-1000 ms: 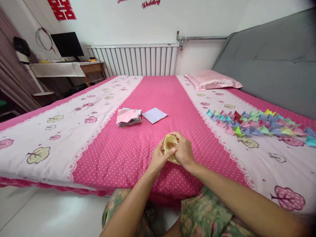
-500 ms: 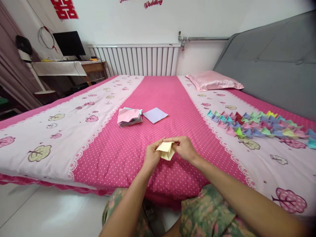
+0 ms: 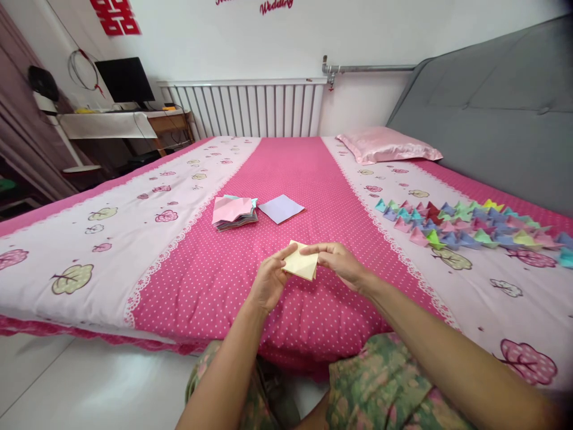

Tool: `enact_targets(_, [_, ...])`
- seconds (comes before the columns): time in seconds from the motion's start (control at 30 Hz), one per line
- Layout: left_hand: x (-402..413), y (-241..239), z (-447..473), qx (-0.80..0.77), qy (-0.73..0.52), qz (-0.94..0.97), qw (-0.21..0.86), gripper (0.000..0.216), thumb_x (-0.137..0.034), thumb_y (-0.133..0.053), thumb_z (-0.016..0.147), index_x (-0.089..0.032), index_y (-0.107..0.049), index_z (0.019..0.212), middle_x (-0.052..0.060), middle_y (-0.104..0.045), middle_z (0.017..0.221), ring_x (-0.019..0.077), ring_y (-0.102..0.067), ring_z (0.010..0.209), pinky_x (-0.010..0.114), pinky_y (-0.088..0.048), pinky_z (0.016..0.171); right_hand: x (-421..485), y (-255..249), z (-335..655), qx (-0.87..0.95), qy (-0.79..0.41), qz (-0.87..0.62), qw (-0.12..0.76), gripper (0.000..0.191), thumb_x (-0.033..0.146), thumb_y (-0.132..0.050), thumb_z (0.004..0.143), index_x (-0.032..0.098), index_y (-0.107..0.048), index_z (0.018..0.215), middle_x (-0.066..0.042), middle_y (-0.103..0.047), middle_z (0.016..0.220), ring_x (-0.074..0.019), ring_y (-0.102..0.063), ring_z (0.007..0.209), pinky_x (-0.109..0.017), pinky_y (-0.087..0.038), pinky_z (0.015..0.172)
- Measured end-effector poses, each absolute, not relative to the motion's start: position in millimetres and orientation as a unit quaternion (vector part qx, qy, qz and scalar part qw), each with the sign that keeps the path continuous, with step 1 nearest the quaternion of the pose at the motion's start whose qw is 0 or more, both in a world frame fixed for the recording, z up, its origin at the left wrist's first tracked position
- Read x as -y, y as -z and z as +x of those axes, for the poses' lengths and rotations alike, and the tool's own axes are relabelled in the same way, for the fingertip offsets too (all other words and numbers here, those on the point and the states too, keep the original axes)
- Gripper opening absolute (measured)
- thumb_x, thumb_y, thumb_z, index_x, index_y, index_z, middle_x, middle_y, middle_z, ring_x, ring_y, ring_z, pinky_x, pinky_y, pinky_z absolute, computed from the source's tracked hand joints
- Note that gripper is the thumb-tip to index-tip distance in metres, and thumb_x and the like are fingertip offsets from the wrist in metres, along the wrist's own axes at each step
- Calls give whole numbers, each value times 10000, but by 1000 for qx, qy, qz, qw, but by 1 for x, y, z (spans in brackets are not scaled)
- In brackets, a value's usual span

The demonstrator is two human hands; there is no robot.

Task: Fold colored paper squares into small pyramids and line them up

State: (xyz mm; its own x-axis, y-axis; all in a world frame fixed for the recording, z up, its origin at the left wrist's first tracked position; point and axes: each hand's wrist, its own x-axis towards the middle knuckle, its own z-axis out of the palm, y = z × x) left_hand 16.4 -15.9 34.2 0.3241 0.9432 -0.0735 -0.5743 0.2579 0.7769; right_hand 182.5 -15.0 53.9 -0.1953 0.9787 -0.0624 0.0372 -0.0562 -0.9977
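Note:
A pale yellow folded paper (image 3: pixel 301 264) is held between my two hands over the pink dotted middle of the bed. My left hand (image 3: pixel 269 279) pinches its left edge, thumb on top and the other fingers beneath. On the right side, my right hand (image 3: pixel 339 263) grips the paper with the index finger laid over its upper face. The paper looks like a small flat square with several layers showing at its lower right corner. Beyond the hands lie a lavender paper square (image 3: pixel 282 209) and a stack of coloured papers (image 3: pixel 235 212) topped by a pink one.
Rows of small folded paper pieces (image 3: pixel 474 226) in many colours stand on the bed at the right. A pink pillow (image 3: pixel 388 145) rests by the grey headboard (image 3: pixel 492 113). A radiator (image 3: pixel 250 110) and a desk with a monitor (image 3: pixel 125 80) stand behind the bed.
The yellow paper was partly spread with a flap hanging down; now it lies flat as a square. My right hand has shifted slightly, its index finger now across the paper's top.

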Motion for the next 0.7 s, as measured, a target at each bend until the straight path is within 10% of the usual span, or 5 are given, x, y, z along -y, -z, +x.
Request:
enact_targets(0.53, [8, -9, 26, -381, -499, 474, 617, 587, -173, -661, 622, -126, -503, 1186, 123, -588, 1130, 181, -591, 874, 297, -457, 765, 14, -38, 181, 507, -587, -488, 400, 404, 67, -682, 532, 142, -624, 925, -16, -663, 730, -119, -615, 678, -245, -490, 652])
enact_targets(0.7, [-4, 10, 34, -440, -418, 703, 371, 472, -115, -484, 718, -139, -502, 1190, 118, -499, 1247, 224, -461, 1130, 381, -362, 950, 6, -17, 187, 546, -507, -577, 333, 376, 83, -662, 554, 120, -627, 927, 38, -583, 534, -86, -547, 500, -206, -438, 531])
